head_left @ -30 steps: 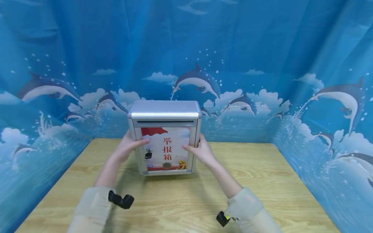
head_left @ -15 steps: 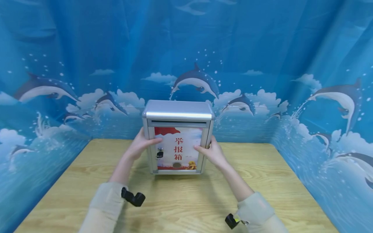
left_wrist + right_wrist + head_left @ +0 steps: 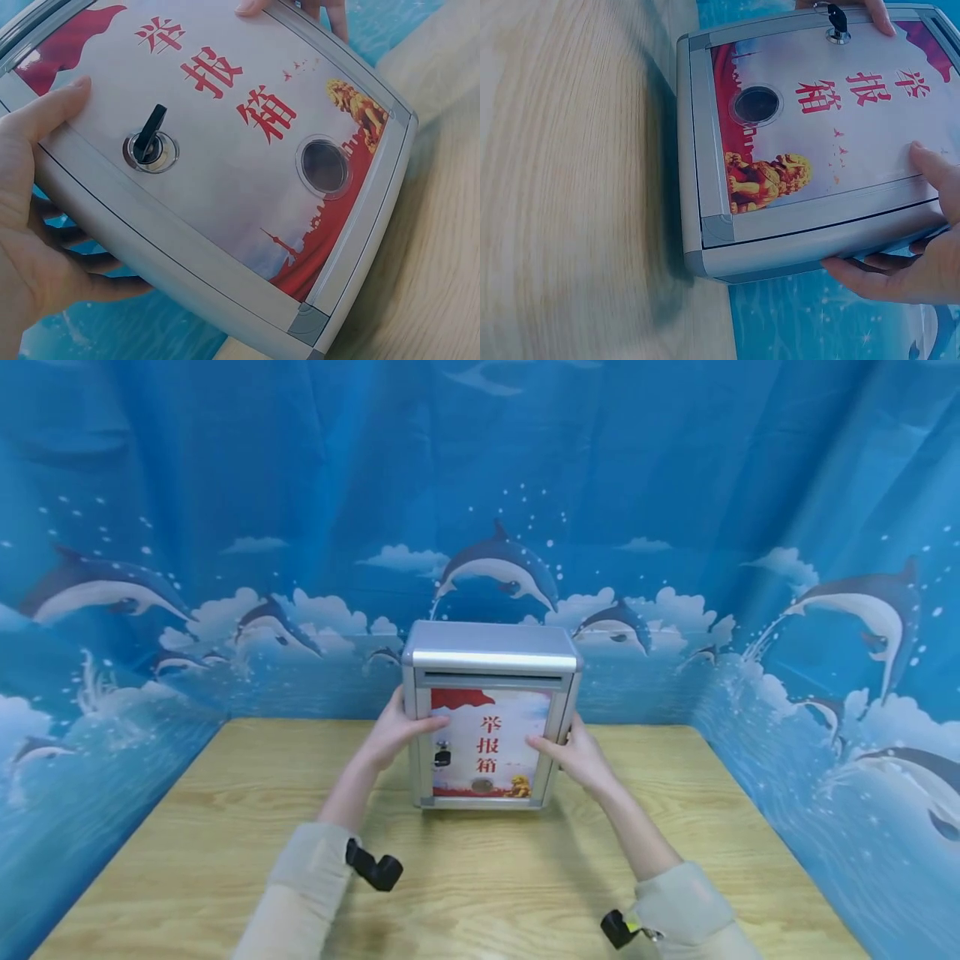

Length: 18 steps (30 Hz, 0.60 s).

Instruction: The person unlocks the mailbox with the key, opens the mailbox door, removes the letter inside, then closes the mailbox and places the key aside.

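Note:
A silver metal report box [image 3: 491, 660] with a slot under its lid is held upright between both hands, its lower edge close over the table. Its white front panel bears red characters and a round window [image 3: 325, 165]. My left hand [image 3: 393, 731] grips the left side, thumb on the panel and fingers round the side wall. Just beside that thumb, a black-headed key [image 3: 154, 131] sits in the lock. On the opposite side my right hand [image 3: 581, 756] grips in the same way, its thumb [image 3: 930, 161] on the panel. The box's back is hidden.
The wooden table [image 3: 480, 885] stretches under and in front of the box. A blue curtain [image 3: 480, 468] printed with dolphins closes off the back and both sides. Small black cameras [image 3: 375, 867] are strapped at the sleeve cuffs.
Both hands have moved the box steadily to the right, from left of the middle to about the middle of the head view. The grip looks the same throughout.

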Motion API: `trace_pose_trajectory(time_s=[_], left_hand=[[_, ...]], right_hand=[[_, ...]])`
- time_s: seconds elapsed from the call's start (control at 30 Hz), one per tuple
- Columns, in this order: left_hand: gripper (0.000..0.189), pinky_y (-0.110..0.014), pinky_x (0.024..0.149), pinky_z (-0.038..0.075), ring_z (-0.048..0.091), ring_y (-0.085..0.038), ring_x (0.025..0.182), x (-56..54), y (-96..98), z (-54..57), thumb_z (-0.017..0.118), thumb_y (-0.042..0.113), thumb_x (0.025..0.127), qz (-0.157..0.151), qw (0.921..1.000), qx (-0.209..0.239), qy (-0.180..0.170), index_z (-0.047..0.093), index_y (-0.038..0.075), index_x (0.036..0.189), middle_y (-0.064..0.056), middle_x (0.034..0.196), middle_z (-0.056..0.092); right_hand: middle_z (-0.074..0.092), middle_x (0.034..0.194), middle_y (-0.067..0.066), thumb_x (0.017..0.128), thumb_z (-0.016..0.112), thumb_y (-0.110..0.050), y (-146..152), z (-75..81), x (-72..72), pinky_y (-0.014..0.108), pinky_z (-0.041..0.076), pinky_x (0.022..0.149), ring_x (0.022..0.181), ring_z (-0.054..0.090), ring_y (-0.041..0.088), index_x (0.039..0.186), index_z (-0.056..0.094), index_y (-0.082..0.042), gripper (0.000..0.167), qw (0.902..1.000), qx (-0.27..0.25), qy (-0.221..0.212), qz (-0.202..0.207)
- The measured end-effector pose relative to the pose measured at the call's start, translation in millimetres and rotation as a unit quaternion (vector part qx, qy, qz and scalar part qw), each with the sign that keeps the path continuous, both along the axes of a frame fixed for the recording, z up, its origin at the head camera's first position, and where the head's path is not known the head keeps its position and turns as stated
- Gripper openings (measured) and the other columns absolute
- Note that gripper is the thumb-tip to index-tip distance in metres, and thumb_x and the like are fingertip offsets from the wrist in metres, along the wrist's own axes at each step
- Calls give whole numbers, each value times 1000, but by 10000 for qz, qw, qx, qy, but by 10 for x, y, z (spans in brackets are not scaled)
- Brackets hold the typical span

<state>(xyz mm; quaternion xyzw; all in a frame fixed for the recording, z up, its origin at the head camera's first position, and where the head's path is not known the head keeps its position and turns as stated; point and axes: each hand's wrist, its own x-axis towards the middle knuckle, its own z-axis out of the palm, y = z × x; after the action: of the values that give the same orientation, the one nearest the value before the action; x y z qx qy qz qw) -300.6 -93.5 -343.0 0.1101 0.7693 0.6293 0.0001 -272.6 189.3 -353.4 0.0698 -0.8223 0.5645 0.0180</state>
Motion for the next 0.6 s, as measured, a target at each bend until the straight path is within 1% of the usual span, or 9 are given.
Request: trace_pose_trajectory(time_s=[0.1, 0.3, 0.47, 0.6], left_hand=[[97, -54, 103, 28, 34, -37, 128, -8, 73, -14, 77, 21, 74, 8, 10000, 10, -57, 14, 11, 147, -18, 141, 35], [98, -54, 103, 28, 32, -39, 129, -25, 202, -47, 77, 21, 74, -6, 10000, -7, -80, 13, 8, 147, -21, 142, 32], [98, -53, 102, 29, 34, -38, 128, -51, 283, -106, 78, 24, 73, 25, 9999, -74, -110, 16, 10, 147, -19, 141, 34], [98, -53, 102, 29, 34, -38, 128, -56, 342, -128, 78, 26, 73, 45, 9999, -95, -105, 17, 10, 147, -19, 142, 33]], right_hand=[[47, 126, 27, 82, 70, -25, 64, -20, 1, 47, 48, 85, 110, 52, 40, 141, 22, -4, 79, 10000, -16, -34, -39], [47, 126, 27, 83, 70, -23, 183, -61, -3, 47, 49, 83, 108, 53, 40, 141, 24, -5, 76, 9998, -172, -103, -7], [48, 125, 27, 83, 69, -23, 257, -97, -4, 45, 51, 80, 106, 55, 39, 140, 25, -5, 74, 9999, -83, -113, -39], [49, 123, 26, 84, 68, -23, 311, -129, -5, 46, 50, 81, 106, 55, 39, 138, 27, -4, 70, 9999, -72, -134, -13]])
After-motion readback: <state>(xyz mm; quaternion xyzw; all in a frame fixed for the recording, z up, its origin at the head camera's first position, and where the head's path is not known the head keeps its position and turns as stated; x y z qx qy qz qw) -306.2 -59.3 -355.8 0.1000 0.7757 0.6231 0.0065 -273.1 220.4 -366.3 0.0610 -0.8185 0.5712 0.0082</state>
